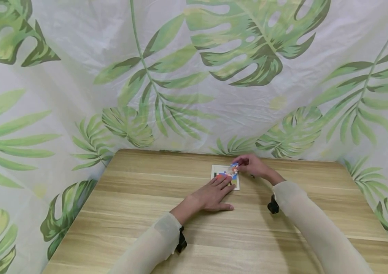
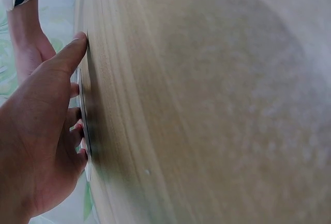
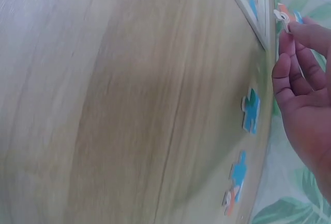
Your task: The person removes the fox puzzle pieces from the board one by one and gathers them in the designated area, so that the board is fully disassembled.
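Note:
A small puzzle with a pale frame (image 1: 236, 187) and a colourful picture lies near the table's far edge. My left hand (image 1: 211, 195) rests across its lower left part, fingers extended and thumb spread on the wood, hiding some of the picture. Between thumb and fingertips, my right hand (image 1: 255, 166) pinches a jigsaw piece (image 3: 288, 17), orange, white and blue. In the head view that piece overlaps the puzzle's upper right corner; the right wrist view has it raised off the tabletop.
Two loose jigsaw pieces lie on the table beside my right hand: a blue and green one (image 3: 251, 111) and a blue and orange one (image 3: 236, 180). Behind the wooden table (image 1: 139, 182) hangs a leaf-patterned cloth (image 1: 180, 76). Black wrist cameras stick out below both sleeves.

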A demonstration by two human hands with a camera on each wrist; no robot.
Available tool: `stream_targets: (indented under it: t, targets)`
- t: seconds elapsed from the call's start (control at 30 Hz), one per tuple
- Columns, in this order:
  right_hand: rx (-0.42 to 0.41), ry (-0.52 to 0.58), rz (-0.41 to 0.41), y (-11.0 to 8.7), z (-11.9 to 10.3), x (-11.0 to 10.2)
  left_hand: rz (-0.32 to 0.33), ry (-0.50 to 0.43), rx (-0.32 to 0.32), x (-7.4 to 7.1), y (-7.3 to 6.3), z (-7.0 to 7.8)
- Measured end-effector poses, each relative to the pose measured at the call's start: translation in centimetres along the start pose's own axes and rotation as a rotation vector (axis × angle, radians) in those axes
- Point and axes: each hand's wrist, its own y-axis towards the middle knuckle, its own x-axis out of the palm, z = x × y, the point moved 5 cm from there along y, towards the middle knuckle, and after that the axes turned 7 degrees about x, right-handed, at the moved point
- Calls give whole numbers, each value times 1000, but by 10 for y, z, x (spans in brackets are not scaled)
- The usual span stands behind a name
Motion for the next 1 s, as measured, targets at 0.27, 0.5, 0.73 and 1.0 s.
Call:
stream_targets:
  t: [0.27, 0.5, 0.73, 1.0]
  targets:
    - [41, 17, 27, -11, 5, -15, 8, -3, 4, -1, 0, 0]
    - [38, 21, 54, -25, 10, -28, 3, 3, 5, -1, 0, 2]
    - [49, 5, 83, -41, 19, -42, 6, 10, 12, 0, 0, 2]
    - [107, 10, 75, -57, 30, -56, 0, -4, 2, -2, -2, 2]
